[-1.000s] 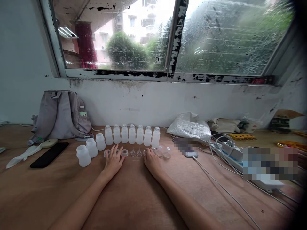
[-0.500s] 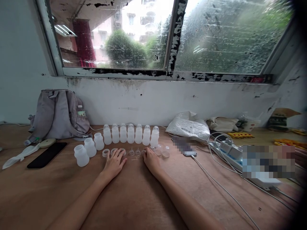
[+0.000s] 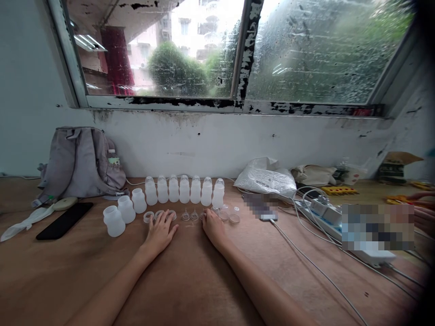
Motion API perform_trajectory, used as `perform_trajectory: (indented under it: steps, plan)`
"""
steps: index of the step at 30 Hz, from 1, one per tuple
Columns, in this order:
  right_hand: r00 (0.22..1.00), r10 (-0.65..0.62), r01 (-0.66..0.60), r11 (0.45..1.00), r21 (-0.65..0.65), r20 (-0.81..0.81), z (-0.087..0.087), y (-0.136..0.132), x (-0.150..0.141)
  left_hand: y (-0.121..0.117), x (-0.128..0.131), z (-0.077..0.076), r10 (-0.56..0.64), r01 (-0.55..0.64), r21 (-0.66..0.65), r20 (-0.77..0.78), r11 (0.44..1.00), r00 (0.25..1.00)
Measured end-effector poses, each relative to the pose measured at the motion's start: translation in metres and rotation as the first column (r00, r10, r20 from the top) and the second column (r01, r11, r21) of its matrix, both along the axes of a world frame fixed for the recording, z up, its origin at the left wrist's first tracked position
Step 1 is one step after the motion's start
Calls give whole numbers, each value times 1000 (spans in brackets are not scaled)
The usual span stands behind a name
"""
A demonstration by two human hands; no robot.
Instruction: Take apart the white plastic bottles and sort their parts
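Observation:
My left hand [image 3: 161, 232] lies flat on the wooden table [image 3: 190, 280], fingers spread, fingertips next to small white rings [image 3: 148, 217]. My right hand [image 3: 213, 226] rests palm down beside it, its fingertips near clear nipples [image 3: 190, 215] and round clear caps [image 3: 234, 218]. Behind them stands a row of several translucent white capped bottles [image 3: 184, 189]. Three open bottles [image 3: 125, 208] without tops stand at the left end, curving toward me. Neither hand holds anything.
A grey backpack [image 3: 79, 163] leans on the wall at the left, with a black phone [image 3: 64, 220] and white cloth in front. A white plastic bag [image 3: 267, 179], power strip [image 3: 322, 213] and cables lie to the right. Another person's fingers [image 3: 423, 195] show at the far right edge.
The view has shifted slightly, so everything sits a little lower-left. Both hands stay flat in the same spot on the table.

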State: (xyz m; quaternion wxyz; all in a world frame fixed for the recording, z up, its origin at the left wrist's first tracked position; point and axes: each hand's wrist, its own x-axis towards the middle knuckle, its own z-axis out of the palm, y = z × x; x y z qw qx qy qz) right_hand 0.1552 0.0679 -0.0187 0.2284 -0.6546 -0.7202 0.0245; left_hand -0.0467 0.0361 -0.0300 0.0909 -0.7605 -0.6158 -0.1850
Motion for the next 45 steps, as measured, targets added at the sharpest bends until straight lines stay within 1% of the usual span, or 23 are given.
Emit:
perform_trajectory:
  steps: [10, 18, 27, 34, 38, 45]
  plan:
    - [998, 55, -54, 998, 13, -37, 0, 5, 1, 1, 0, -2, 35, -35, -5, -5, 999, 999]
    - [996, 63, -61, 998, 32, -70, 0, 2, 2, 1, -1, -3, 59, -60, -18, -34, 998, 998]
    - [994, 54, -53, 998, 23, -90, 3, -1, 2, -2, 1, 0, 180, -186, -71, -75, 980, 981]
    - [991, 55, -51, 998, 35, -119, 3, -2, 1, -7, 4, 7, 281, -284, -87, -44, 955, 959]
    - [990, 70, -63, 996, 58, -120, 1, -1, 1, -7, 2, 7, 280, -282, -125, -38, 951, 959]
    - [992, 64, -58, 997, 56, -107, 2, -1, 0, -3, -3, 4, 247, -251, -87, -55, 964, 967]
